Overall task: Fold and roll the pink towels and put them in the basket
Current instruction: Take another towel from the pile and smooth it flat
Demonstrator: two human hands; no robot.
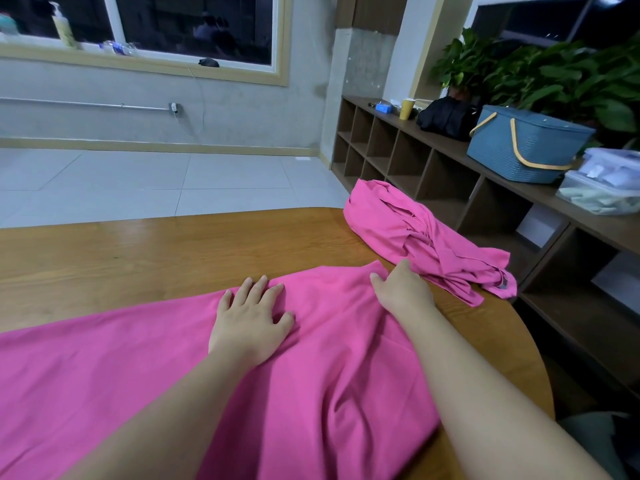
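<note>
My left hand [250, 320] presses flat, fingers straight, on the spread towel [138, 368]; my right hand [403, 289] rests with fingers relaxed at its far edge, near the pile [415, 233].

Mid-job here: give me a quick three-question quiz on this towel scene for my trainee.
1. True or false: both hands lie flat on the spread towel.
2. Where is the basket? A) on the table B) on the shelf C) on the floor
3. Fill in: the crumpled towel lies to the ___ of the right hand.

Key: 1 true, the left hand too. 2 B, on the shelf, not the table. 3 right.
</note>
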